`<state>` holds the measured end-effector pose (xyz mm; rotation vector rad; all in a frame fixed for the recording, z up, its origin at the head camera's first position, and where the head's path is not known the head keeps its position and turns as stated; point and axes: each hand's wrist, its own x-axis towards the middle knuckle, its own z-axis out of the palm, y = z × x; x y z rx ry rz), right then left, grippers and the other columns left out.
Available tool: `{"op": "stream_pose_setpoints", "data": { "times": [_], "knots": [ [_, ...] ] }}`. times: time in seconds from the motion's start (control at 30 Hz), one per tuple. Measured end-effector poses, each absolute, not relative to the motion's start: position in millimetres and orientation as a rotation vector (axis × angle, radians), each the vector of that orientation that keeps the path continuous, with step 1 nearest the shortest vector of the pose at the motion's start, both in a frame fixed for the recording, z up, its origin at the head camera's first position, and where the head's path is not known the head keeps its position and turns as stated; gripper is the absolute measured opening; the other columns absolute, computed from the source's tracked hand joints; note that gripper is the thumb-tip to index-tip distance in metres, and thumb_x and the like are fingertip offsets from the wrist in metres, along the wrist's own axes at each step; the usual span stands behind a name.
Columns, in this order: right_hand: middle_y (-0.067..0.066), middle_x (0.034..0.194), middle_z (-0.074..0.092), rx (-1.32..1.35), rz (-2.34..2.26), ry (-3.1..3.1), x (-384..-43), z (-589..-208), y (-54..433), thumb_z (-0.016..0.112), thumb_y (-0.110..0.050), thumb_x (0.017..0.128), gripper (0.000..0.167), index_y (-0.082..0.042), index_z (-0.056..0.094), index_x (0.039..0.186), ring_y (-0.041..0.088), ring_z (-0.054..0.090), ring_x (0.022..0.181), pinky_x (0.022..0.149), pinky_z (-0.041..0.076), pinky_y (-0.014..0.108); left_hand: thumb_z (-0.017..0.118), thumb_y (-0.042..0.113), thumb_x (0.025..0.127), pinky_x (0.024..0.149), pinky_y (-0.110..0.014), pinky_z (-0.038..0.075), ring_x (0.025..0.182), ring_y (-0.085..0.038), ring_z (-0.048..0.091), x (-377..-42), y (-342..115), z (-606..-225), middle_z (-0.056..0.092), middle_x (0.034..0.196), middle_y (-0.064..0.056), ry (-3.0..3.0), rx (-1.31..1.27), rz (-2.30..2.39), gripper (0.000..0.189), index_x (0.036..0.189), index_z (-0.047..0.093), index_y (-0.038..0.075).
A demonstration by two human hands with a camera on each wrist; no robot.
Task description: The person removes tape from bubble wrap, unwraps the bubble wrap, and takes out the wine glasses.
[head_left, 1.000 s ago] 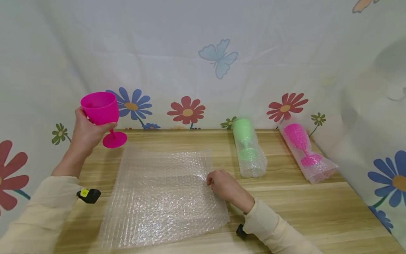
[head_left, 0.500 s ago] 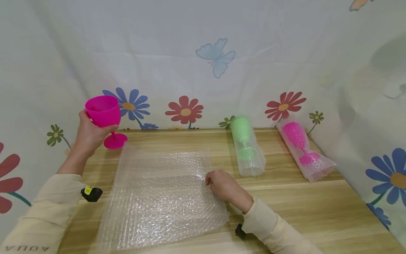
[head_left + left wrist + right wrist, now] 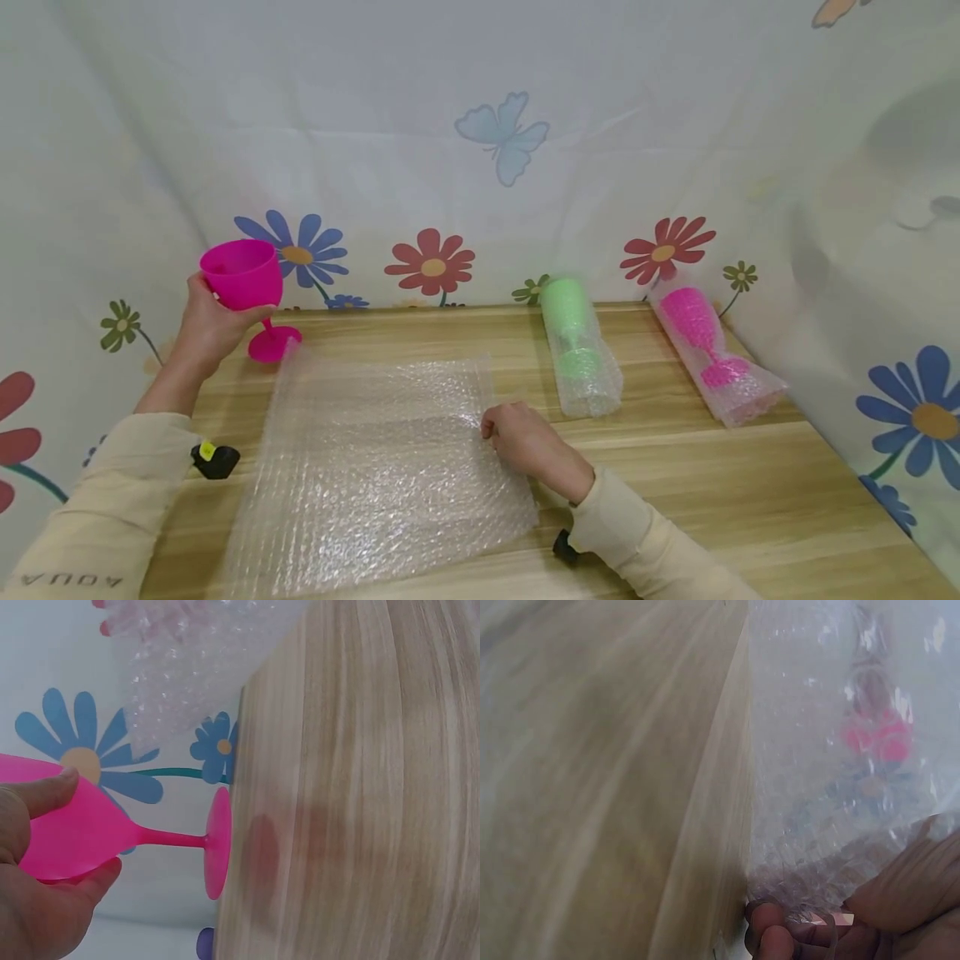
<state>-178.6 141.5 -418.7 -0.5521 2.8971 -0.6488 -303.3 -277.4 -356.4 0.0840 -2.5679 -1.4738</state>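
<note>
My left hand grips the bowl of a bright pink goblet, upright at the back left. In the left wrist view, thumb and fingers wrap the bowl while the stem and round foot stick out close over the wooden tabletop. Beside the goblet lies a wide piece of clear bubble wrap, whose far left corner overlaps the foot in the head view. My right hand pinches the wrap's right edge. Seen from the right wrist, the film stands raised from the table by the curled fingers.
Toward the back right lie a green goblet and another pink goblet, each wrapped in bubble wrap. A flower-printed curtain closes off the table's back and sides. Black wrist cameras hang under both sleeves.
The left hand has lowered the pink goblet slightly, bringing its foot nearer the table beside the wrap's far corner. The right hand keeps its hold on the wrap. The head view has shifted slightly.
</note>
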Motion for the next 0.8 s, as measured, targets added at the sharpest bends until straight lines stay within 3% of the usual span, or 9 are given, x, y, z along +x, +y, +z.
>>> {"op": "stream_pose_setpoints", "data": {
  "times": [0.8],
  "knots": [
    [0.005,0.086,0.071,-0.586,-0.647,2.905,-177.0,-418.2,141.4,0.063,0.011,0.090,0.020,-0.007,0.072,0.087,0.015,0.060,0.075,0.068,0.055,0.032,0.076,0.027,0.095,0.113,-0.059,0.039,0.147,-0.047,0.024,-310.1,-277.6,-375.5,0.018,0.164,-0.025,-2.548,0.110,-1.522,0.106,0.159,-0.005,0.005]
  ]
}}
